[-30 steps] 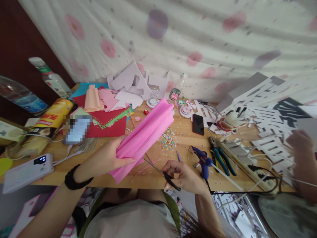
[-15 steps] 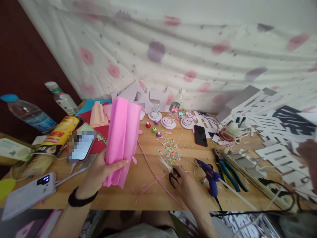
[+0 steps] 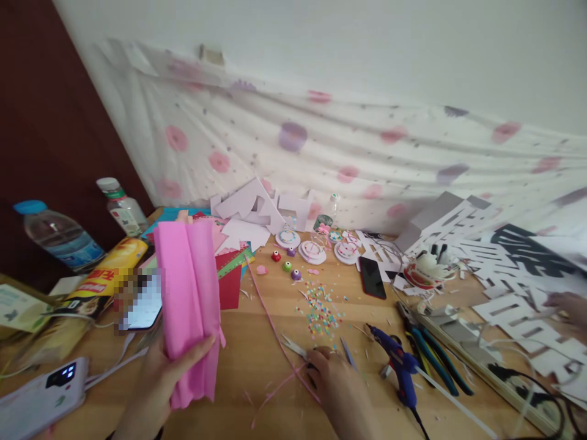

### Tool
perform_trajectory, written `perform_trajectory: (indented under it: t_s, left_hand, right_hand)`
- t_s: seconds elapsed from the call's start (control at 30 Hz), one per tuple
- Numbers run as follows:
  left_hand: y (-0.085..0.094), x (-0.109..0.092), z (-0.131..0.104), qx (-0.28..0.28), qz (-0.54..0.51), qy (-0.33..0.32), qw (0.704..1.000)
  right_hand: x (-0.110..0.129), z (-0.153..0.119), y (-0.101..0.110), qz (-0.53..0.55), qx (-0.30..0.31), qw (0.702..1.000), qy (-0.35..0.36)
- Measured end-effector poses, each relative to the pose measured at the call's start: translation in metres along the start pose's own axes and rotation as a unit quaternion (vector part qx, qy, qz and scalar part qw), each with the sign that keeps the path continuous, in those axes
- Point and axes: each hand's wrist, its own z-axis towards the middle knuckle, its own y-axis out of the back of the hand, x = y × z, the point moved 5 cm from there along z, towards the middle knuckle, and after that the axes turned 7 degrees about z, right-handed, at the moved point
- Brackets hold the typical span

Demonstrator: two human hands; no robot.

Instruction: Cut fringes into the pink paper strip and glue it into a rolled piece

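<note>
My left hand [image 3: 169, 379] is closed around a folded sheet of pink crepe paper [image 3: 190, 305], held upright above the table. The thumb lies across its lower front. Near the table's front middle, my right hand [image 3: 337, 379] grips a pair of scissors [image 3: 296, 346]. Their blades point to the far left, and the fingers largely cover the dark handles. A thin pink strip [image 3: 266, 305] runs along the table beside the blades. Small coloured confetti beads [image 3: 321, 311] lie scattered just beyond my right hand.
A blue glue gun [image 3: 398, 363] and pliers [image 3: 433, 354] lie to the right, next to a power strip [image 3: 481, 366]. Phones, bottles and a yellow package [image 3: 107, 269] crowd the left. Another person's hand [image 3: 568, 305] rests over white cut-outs [image 3: 504, 305] at far right.
The pink crepe paper has moved left and lower in view. My right hand has closed on the scissors and their blades have swung leftward. The view has tilted up.
</note>
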Motion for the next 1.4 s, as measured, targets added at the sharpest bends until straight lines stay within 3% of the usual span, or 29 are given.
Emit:
perform_trajectory:
  t_s: [0.1,0.23,0.37,0.53,0.73,0.9,1.0,1.07,1.13,1.17,1.2,1.23,1.33,1.4]
  left_hand:
    - [-0.008,0.016,-0.002,0.037,-0.037,0.029,0.998]
    - [-0.017,0.025,-0.008,0.064,-0.048,0.043,0.996]
    - [-0.016,0.02,-0.008,0.061,-0.038,0.024,0.997]
    - [-0.018,0.012,-0.003,0.067,-0.048,0.011,0.997]
    - [-0.022,0.015,0.001,0.066,-0.048,0.027,0.996]
    - [-0.008,0.01,0.027,0.001,0.018,0.018,1.0]
    - [-0.01,0.002,0.046,0.043,0.076,-0.047,0.995]
    - [-0.007,-0.005,0.052,-0.013,0.155,-0.121,0.98]
    - [-0.005,-0.011,0.048,-0.103,0.223,-0.195,0.95]
    - [-0.008,-0.012,0.043,-0.118,0.233,-0.219,0.94]
    - [-0.014,-0.01,0.038,-0.098,0.223,-0.228,0.943]
    - [-0.023,-0.006,0.033,-0.045,0.198,-0.216,0.955]
    - [-0.054,0.013,0.018,0.147,0.07,-0.102,0.981]
    - [-0.063,0.023,0.012,0.187,0.006,-0.038,0.982]
  right_hand:
    - [0.04,0.003,0.008,0.125,-0.032,0.988,0.082]
    - [0.094,0.016,0.008,0.352,-0.05,0.921,0.16]
    - [0.116,0.025,0.002,0.405,-0.024,0.896,0.178]
    - [0.117,0.026,0.0,0.455,-0.012,0.868,0.2]
    - [0.107,0.037,-0.013,0.516,-0.019,0.846,0.131]
    - [0.089,0.045,-0.028,0.58,0.022,0.81,0.082]
    - [0.081,0.052,-0.037,0.634,0.048,0.77,0.05]
    - [0.079,0.055,-0.04,0.665,0.069,0.742,0.036]
    - [0.08,0.056,-0.041,0.687,0.092,0.72,0.025]
    - [0.082,0.056,-0.042,0.694,0.104,0.712,0.022]
    - [0.083,0.055,-0.043,0.698,0.115,0.707,0.02]
    - [0.085,0.055,-0.044,0.699,0.125,0.704,0.019]
    - [0.089,0.053,-0.048,0.678,0.145,0.72,0.022]
    - [0.087,0.055,-0.049,0.644,0.136,0.752,0.028]
